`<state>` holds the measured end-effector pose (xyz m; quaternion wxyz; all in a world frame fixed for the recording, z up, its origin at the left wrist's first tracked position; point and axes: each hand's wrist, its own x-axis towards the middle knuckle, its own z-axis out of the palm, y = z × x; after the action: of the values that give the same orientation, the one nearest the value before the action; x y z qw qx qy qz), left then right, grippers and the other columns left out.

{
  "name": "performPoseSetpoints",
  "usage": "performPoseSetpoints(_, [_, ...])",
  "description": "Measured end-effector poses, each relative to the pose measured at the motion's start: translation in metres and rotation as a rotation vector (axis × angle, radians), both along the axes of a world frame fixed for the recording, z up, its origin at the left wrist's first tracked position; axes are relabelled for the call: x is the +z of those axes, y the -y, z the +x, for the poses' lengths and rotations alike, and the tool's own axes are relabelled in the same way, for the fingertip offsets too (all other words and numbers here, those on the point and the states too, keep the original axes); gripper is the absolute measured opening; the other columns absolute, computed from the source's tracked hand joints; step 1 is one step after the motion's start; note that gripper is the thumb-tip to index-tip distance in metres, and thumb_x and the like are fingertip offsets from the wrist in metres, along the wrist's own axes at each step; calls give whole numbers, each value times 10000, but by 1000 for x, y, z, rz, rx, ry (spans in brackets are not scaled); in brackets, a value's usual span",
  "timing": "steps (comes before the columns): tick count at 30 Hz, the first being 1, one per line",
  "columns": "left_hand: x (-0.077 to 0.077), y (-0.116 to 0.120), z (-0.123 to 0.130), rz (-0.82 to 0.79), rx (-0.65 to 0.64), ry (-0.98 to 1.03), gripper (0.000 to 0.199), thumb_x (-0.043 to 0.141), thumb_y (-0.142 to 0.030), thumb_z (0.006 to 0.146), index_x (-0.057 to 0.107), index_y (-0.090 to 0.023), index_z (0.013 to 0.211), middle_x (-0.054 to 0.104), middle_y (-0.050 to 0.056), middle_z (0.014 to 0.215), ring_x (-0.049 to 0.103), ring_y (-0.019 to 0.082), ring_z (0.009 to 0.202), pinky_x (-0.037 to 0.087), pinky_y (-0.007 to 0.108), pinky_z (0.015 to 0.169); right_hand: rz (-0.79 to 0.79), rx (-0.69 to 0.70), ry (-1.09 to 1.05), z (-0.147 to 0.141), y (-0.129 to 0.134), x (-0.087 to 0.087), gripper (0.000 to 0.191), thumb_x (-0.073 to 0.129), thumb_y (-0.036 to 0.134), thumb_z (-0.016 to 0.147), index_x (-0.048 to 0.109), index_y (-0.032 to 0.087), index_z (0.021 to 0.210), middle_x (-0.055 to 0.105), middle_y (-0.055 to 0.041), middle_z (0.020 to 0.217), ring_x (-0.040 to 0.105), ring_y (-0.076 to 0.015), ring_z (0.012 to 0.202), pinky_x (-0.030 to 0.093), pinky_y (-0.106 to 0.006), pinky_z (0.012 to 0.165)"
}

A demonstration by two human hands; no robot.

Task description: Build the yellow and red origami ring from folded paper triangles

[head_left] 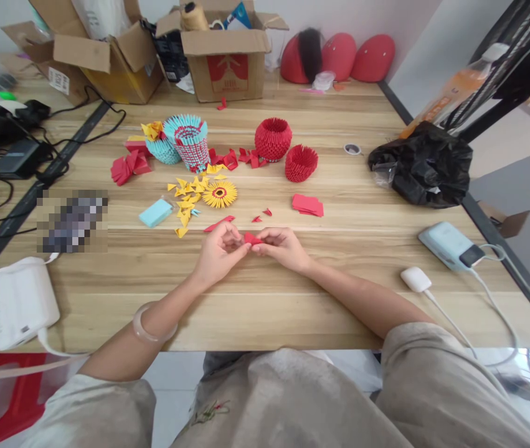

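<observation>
My left hand (220, 247) and my right hand (279, 246) meet over the wooden table (265, 298), both pinching one small folded red paper piece (251, 238) between their fingertips. Just beyond the hands lie loose red folded bits (220, 223) and a flat stack of red paper (307, 205). Farther back sit a yellow paper sunflower disc (219, 194), scattered yellow triangles (185, 193), two red woven paper bowls (273, 138) (301, 163) and a teal-and-red paper vase (191, 142).
A teal paper block (156, 213) lies left of centre. Cardboard boxes (227, 53) line the back. A black plastic bag (421, 165), a power bank (451, 247) and a white charger (415, 279) are at the right; a white device (20, 302) and cables at the left.
</observation>
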<state>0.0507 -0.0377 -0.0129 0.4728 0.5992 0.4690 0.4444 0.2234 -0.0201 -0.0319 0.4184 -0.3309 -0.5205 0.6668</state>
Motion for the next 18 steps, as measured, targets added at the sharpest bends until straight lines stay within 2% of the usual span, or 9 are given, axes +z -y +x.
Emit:
performPoseSetpoints(5, [-3,4,-1,125,-36,-167,226,698,-292,697,504,-187,750,634,8,700,634,141,662,524,269,655,78,-16,35,0,3,2,243,739,369,674,628,152,661,604,13,605,521,-73,542,438,-225,544])
performPoseSetpoints(11, [1,5,2,101,-10,-43,206,700,-245,673,526,-174,757,655,21,745,658,148,713,538,274,704,153,-89,-22,0,1,1,229,738,379,675,641,178,627,580,4,672,512,-83,567,447,-244,546])
performPoseSetpoints(13, [5,4,2,-22,7,53,221,698,-261,668,555,-164,806,681,40,775,673,163,714,549,288,690,235,-146,4,2,0,1,181,754,364,664,680,201,636,591,-15,741,544,-110,666,484,-279,637])
performPoseSetpoints(15, [9,2,3,-241,-15,148,257,694,-315,672,596,-145,838,694,56,743,674,169,642,554,295,616,332,-167,38,4,-1,1,121,768,334,654,714,226,655,602,-31,809,568,-141,784,494,-328,765])
performPoseSetpoints(18, [11,-2,2,-497,-79,206,304,744,-367,618,655,-120,772,688,62,656,643,151,539,537,281,534,397,-96,58,6,-1,1,72,762,310,669,733,245,685,609,-44,861,585,-163,853,494,-361,827])
